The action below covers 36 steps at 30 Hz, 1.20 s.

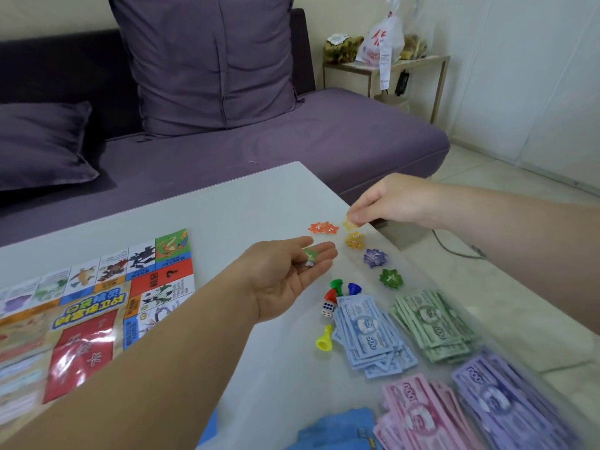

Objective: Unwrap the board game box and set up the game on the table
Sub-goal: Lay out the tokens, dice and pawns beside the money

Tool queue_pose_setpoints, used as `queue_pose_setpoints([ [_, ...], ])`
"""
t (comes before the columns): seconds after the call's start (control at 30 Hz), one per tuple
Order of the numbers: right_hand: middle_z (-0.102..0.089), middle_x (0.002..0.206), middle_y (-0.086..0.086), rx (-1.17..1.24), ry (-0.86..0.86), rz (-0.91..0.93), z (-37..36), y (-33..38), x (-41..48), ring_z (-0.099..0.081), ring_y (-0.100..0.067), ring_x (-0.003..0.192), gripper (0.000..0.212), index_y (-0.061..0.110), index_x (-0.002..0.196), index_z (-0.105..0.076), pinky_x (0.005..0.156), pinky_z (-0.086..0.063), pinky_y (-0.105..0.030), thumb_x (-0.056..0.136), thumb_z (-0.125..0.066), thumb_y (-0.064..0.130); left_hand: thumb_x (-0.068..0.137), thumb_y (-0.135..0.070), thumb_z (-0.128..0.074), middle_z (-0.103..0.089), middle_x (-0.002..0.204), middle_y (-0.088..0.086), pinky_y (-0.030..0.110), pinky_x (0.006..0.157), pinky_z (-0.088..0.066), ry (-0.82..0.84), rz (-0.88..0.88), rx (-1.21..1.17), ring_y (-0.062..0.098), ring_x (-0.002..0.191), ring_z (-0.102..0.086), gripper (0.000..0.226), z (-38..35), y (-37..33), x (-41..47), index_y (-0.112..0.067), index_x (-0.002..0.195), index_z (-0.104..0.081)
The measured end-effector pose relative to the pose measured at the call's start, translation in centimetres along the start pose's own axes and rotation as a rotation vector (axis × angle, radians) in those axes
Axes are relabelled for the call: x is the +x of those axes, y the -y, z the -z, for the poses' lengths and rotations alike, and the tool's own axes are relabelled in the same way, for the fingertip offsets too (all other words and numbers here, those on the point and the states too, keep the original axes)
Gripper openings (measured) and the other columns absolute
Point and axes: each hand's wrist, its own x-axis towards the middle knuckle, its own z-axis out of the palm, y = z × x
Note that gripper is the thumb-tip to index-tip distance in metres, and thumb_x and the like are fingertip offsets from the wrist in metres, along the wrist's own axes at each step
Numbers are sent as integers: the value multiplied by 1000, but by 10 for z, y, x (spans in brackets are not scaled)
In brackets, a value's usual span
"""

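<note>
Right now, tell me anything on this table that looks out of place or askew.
The yellow pawn lies tipped on its side, apart from the other pawns beside the dice. The blue notes are splayed unevenly. Nothing looks damaged.

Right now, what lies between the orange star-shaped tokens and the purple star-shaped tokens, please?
A small pile of yellow star-shaped tokens, shown in the head view.
</note>
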Motion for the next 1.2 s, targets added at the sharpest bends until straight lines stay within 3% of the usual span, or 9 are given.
queue_pose_setpoints([
  [0.17, -68, 104, 11, 29, -101, 45, -1, 2, -10, -56, -3, 95, 25, 22, 102, -74, 84, -34, -19, 81, -71, 35, 95, 9, -37, -72, 88, 16, 26, 66, -59, 24, 4, 15, 21, 76, -72, 34, -7, 5, -1, 2, 127, -46],
  [0.33, -67, 79, 17, -40, 150, 117, -9, 14, -35, -56, 2, 77, 19, 25, 87, -75, 73, -41, -17, 78, -72, 41, 97, 4, -40, -72, 95, 16, 21, 64, -58, 106, 31, 75, 16, 75, -72, 27, -17, 6, -6, 6, 117, -57],
  [0.4, -68, 76, 14, 9, 150, 145, -9, 13, -39, -59, -1, 79, 7, 24, 80, -73, 81, -44, -20, 78, -74, 31, 97, 2, -40, -72, 94, 16, 21, 65, -58, 140, 55, 85, 16, 75, -72, 25, -21, 7, -9, 6, 111, -60],
  [0.53, -56, 47, 21, 92, 97, 56, 6, 5, -51, -44, -7, 63, 5, 25, 78, -70, 59, -34, -19, 82, -70, 27, 95, -3, -48, -70, 101, 19, 27, 69, -59, 128, 56, 60, 22, 84, -71, 22, -27, 8, -11, 8, 109, -59],
  [0.7, -72, 71, 12, -2, 89, 19, 12, -22, -61, -63, -2, 80, 7, 26, 73, -71, 88, -44, -22, 74, -78, 28, 92, 13, -28, -65, 110, 21, 32, 77, -57, 78, 34, 33, 30, 100, -65, 36, -22, 8, -15, 7, 121, -49],
  [0.83, -71, 77, 3, -79, 28, 42, 2, -29, -63, -58, -9, 72, 12, 25, 74, -71, 72, -44, -23, 73, -78, 35, 92, 15, -31, -67, 108, 20, 30, 75, -58, 77, 24, 60, 28, 101, -66, 37, -24, 11, -14, 4, 124, -46],
  [0.97, -72, 95, 9, 43, 68, 86, 0, -15, -63, -64, -3, 91, 15, 32, 88, -73, 87, -47, -22, 79, -70, 43, 95, 11, -36, -70, 103, 20, 25, 66, -59, 109, 30, 58, 22, 87, -71, 32, -25, 15, -9, 4, 123, -48],
  [1.1, -70, 82, 14, 24, 150, 185, -10, -2, -60, -62, 6, 78, 12, 29, 91, -72, 80, -47, -15, 81, -71, 35, 96, 4, -41, -71, 101, 18, 22, 70, -58, 182, 53, 96, 16, 80, -71, 26, -28, 14, -8, 5, 115, -59],
  [1.2, -68, 71, 14, 151, 109, 163, -11, 1, -55, -59, 10, 62, 3, 23, 85, -72, 63, -42, -7, 83, -71, 23, 95, 2, -40, -71, 98, 20, 25, 73, -58, 199, 68, 76, 20, 83, -72, 24, -29, 12, -8, 6, 108, -60],
])
